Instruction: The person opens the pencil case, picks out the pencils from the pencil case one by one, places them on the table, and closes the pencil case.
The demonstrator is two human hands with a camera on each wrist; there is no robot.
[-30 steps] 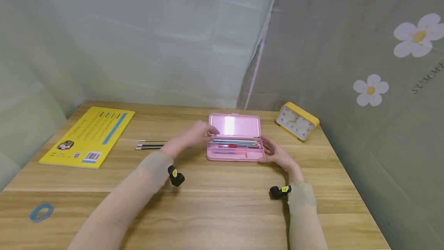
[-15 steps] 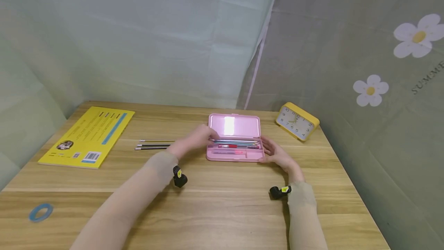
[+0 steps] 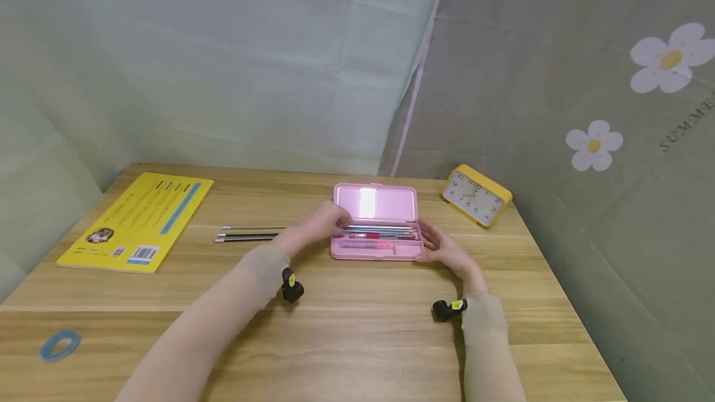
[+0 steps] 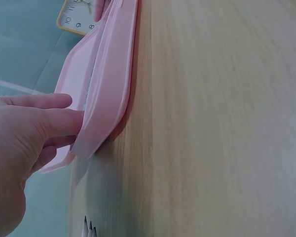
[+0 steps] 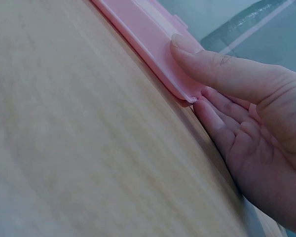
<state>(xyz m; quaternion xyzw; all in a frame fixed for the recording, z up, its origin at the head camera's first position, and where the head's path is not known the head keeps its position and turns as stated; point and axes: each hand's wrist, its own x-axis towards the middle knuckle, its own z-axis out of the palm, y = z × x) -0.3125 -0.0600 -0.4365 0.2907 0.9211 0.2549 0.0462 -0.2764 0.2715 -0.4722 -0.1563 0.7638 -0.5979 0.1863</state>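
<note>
A pink pencil case (image 3: 409, 247) lies with its lid (image 3: 393, 205) raised, holding several pencils (image 3: 380, 228), a red pen (image 3: 371, 236) and a pinkish pen (image 3: 360, 245). My left hand (image 3: 322, 221) reaches over the case's left end, fingers at the pencils' ends. In the left wrist view one fingertip disappears inside the case (image 4: 108, 89), so a pinch cannot be made out. My right hand (image 3: 449, 252) grips the right end; in the right wrist view the thumb (image 5: 187, 47) presses the front wall and the other fingers lie at the end.
Several dark and yellowish pencils (image 3: 246, 236) lie on the table (image 3: 363, 327) left of the case, partly behind my left hand. Further left is a yellow book (image 3: 139, 222). A yellow alarm clock (image 3: 477, 197) stands at back right, a blue tape ring (image 3: 60, 345) at front left.
My left hand has moved slightly right and down from the case's left edge to the pencil ends inside. The right hand keeps its grip on the case.
</note>
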